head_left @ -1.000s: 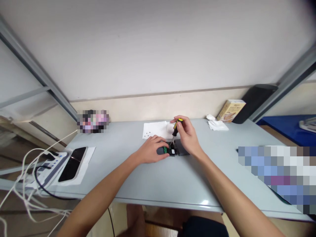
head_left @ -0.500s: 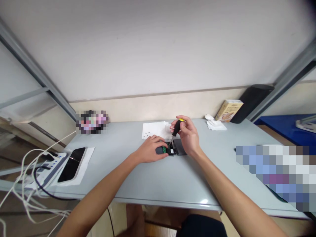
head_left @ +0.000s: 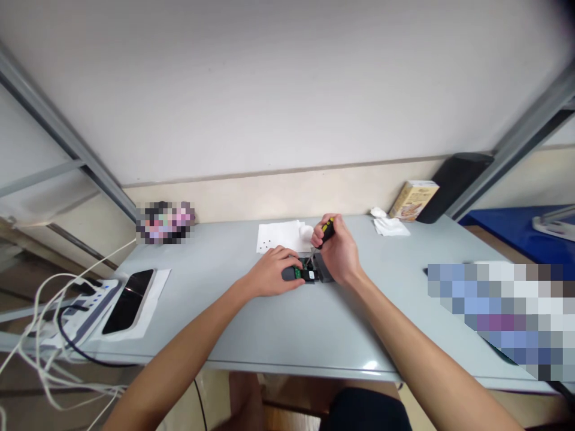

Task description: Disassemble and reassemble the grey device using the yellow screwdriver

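Note:
A small dark device (head_left: 309,275) with a green circuit board lies opened on the grey table (head_left: 287,335). My left hand (head_left: 275,272) is closed on its left end, thumb and fingers on either side. In my right hand (head_left: 339,248) is a black and yellow screwdriver (head_left: 328,231), gripped by the handle. Its shaft slants down to the left, toward the inside of the device; the tip is too small to make out. Behind the device lies white paper (head_left: 281,235) with several small dark screws (head_left: 265,244) on it.
To the left are a phone (head_left: 130,301) on white paper, a power strip (head_left: 92,311) and tangled white cables. Crumpled tissue (head_left: 390,225), a yellow box (head_left: 413,200) and a black cylinder (head_left: 456,187) stand at the back right. Blurred items lie at both sides.
My right hand's fingers have wrapped further round the screwdriver handle, and the hand has turned. My left hand stays on the device. The view has shifted slightly.

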Action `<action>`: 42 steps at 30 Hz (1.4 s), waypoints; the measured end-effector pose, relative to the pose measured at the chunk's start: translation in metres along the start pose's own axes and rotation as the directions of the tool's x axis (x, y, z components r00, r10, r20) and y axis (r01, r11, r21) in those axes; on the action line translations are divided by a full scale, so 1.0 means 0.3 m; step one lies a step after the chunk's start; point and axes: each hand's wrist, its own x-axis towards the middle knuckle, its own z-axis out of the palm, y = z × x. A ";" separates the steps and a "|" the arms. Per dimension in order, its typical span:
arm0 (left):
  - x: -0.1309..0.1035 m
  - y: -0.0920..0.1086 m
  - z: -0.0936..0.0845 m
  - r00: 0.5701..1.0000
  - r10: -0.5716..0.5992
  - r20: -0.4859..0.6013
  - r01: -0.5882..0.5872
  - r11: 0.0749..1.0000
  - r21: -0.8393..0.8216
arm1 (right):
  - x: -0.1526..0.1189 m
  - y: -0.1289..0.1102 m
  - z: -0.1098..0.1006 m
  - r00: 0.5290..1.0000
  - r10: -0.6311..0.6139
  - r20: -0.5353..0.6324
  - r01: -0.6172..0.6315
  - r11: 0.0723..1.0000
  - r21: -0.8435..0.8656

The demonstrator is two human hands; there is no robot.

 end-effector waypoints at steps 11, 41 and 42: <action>0.001 -0.001 -0.001 1.000 0.007 0.004 -0.007 1.000 -0.005 | -0.005 0.000 0.010 0.998 -0.045 0.050 0.049 0.996 -0.074; -0.003 -0.004 0.008 1.000 0.017 -0.022 -0.017 1.000 -0.003 | -0.005 -0.007 0.007 0.997 0.075 0.029 -0.080 0.969 0.232; -0.003 -0.004 0.007 1.000 0.017 -0.022 -0.017 1.000 -0.002 | -0.005 -0.007 0.007 0.997 0.072 0.024 -0.075 0.971 0.229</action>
